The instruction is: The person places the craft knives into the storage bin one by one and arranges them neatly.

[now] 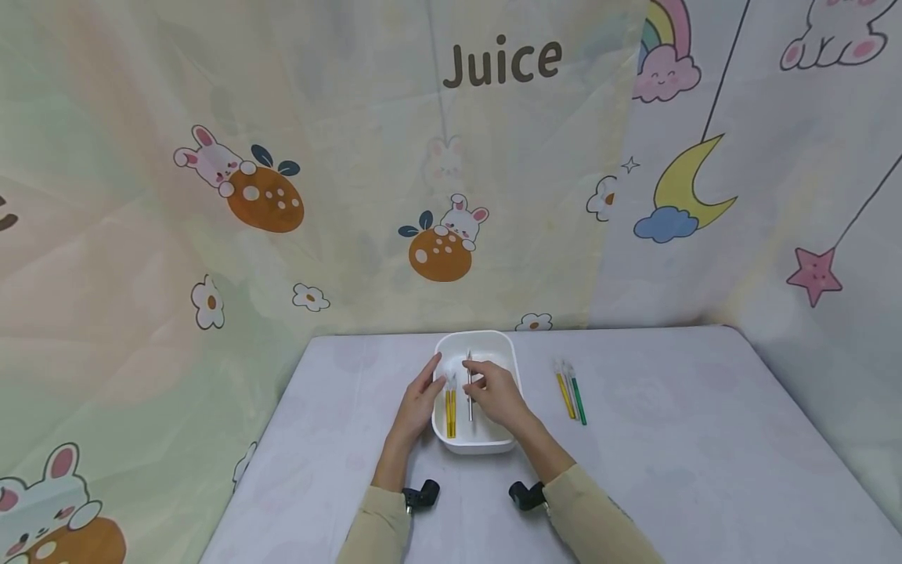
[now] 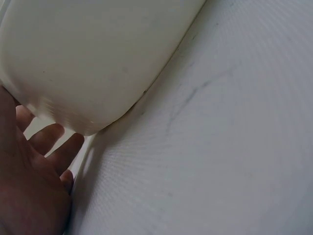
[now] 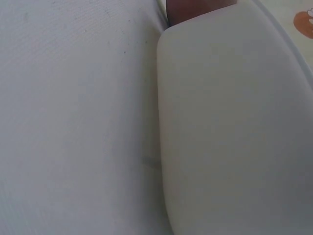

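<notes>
Pinching the silver pen with the right hand, apparently between thumb and forefinger, inside the white tray. Not seeing that grip in the right wrist view; getting mostly tray wall there. Gripping the tray's left wall with the left hand: hooking thumb over rim, spreading fingers along the outside.

Seeing silver pen lying lengthwise in tray, right of two yellow pens sitting side by side near tray's left wall. Seeing tray resting on the desk.

Right of tray, apart from it: seeing a yellow pen, a grey pen and a green pen bunching together on desk. Behind tray: facing a printed backdrop.

Failure modes, judging from here: risking silver pen rolling into the yellow pair, from letting go unevenly. Risking losing the pinch, from a thin, probably slick barrel. Risking nudging the yellow pair with left thumb, from hooking it so close. Risking tray sliding or tipping, from pressing too hard on left rim.
</notes>
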The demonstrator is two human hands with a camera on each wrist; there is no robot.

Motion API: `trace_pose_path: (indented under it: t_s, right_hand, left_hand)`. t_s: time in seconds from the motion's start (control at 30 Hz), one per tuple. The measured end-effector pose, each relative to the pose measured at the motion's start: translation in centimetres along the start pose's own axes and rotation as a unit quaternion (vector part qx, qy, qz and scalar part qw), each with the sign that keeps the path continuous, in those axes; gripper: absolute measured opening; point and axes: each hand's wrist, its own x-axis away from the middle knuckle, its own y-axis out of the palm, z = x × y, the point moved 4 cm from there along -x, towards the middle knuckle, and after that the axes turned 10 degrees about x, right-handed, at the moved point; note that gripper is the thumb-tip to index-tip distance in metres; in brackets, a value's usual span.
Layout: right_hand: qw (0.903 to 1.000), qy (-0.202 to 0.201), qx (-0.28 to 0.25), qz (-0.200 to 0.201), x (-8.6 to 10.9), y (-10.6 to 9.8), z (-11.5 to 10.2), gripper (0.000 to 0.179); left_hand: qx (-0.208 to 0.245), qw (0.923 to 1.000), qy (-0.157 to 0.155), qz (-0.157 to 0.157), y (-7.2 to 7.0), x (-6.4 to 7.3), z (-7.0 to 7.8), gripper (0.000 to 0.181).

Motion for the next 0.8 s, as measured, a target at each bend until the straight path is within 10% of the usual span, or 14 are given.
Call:
trace_pose_path:
  t_s: [0.8]
  right_hand:
    - [0.9937,0.034,0.076,-0.075,-0.6,1.1,0.4,0.050]
  left_hand:
    - [0.007,1.0000,0.001,-0.002,0.0,0.0,0.1,0.053]
